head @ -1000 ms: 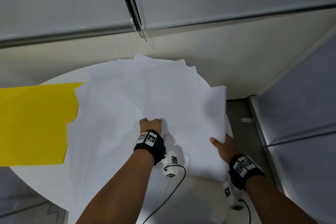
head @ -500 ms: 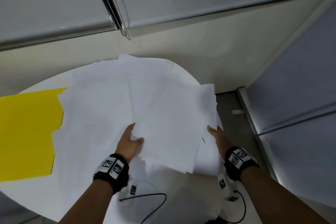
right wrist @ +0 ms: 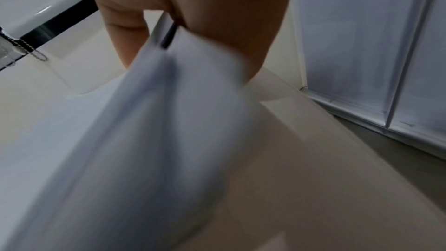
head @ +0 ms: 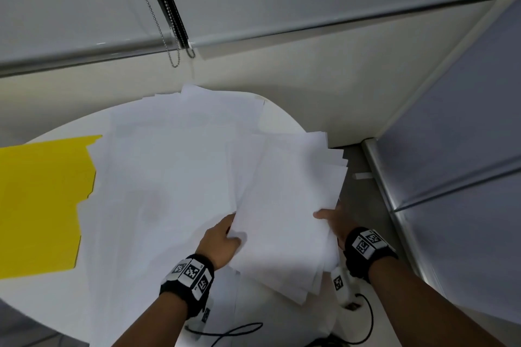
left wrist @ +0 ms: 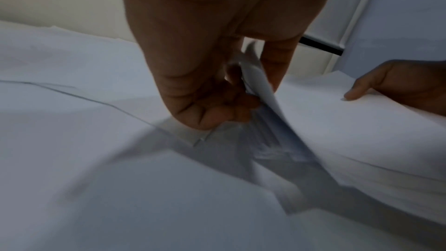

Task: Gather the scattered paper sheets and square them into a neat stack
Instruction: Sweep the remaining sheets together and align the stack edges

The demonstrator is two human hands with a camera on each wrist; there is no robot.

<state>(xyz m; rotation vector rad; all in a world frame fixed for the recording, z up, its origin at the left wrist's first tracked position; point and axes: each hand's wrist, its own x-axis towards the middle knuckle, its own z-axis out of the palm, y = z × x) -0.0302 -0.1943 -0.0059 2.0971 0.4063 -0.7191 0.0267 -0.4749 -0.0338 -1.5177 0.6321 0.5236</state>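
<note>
- Head view: against a second ago, a fanned bundle of white sheets [head: 284,205] now sits lifted between both hands at the table's [head: 282,118] near right. So gathering is partly done; loose sheets [head: 169,177] still cover the left and far side beside a yellow sheet [head: 42,200].
- Left hand [head: 221,239] pinches the bundle's left edge, fingers curled.
- Right hand [head: 334,220] grips its right edge, thumb on top.

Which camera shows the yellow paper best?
The head view: the yellow paper lies in plain sight on the round table, left of the white sheets. Neither wrist view shows it, only white paper and hands.
</note>
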